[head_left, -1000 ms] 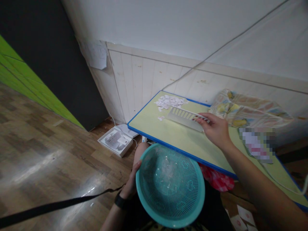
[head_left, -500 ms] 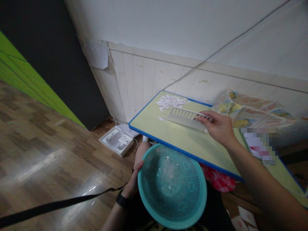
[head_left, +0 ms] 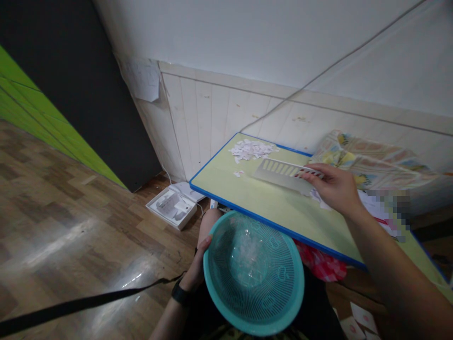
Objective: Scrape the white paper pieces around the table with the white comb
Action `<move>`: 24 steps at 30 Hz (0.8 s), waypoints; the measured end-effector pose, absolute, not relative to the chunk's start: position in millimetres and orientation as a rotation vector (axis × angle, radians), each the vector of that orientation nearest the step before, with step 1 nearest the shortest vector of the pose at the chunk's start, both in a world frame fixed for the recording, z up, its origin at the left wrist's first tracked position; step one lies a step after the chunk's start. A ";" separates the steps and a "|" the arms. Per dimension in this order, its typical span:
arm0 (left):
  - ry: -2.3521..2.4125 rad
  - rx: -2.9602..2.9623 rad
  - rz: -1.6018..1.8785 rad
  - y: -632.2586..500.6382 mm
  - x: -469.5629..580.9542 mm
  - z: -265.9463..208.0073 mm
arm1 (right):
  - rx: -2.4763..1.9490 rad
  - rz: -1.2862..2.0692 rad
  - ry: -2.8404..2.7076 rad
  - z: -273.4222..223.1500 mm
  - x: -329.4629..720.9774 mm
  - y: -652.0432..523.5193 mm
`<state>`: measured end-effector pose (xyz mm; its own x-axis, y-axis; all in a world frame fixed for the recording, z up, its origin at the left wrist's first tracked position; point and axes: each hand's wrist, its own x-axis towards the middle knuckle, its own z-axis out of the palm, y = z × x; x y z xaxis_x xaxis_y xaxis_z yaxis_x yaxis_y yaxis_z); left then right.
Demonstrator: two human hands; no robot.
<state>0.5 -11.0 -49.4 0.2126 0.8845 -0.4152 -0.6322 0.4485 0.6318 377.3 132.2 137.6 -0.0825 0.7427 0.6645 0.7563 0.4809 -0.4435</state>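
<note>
In my right hand [head_left: 332,186] is a white slotted plastic tray [head_left: 283,175], gripped by its right end and tilted low over the pale green table. White paper scraps [head_left: 320,198] show just under that hand. My left hand [head_left: 200,262] closes on the left rim of a turquoise colander [head_left: 253,326], which rests on my lap. Clear, shiny plastic bits [head_left: 247,255] lie in the bottom of the colander. A heap of white paper pieces [head_left: 251,149] sits at the table's far left corner, with a small scrap [head_left: 239,174] in front of it.
The blue-edged table [head_left: 219,179] stands against the white wall. A patterned cloth or plastic sheet [head_left: 375,160] lies along its back right, near some papers [head_left: 375,208]. An opened white box [head_left: 173,210] is on the wooden floor, and a black strap [head_left: 106,297] crosses at left.
My right hand has moved the slotted tray to the right along the table, and white paper scraps now show beneath it. The left hand and colander stay put.
</note>
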 end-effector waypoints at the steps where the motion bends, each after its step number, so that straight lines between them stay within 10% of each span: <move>1: 0.862 0.385 1.072 -10.5 2.1 -46.7 | -1.259 -0.015 -1.802 134.3 374.3 138.9; 24: 0.959 0.310 1.144 -10.6 2.5 5.0 | -1.301 0.026 -1.818 117.9 396.0 80.0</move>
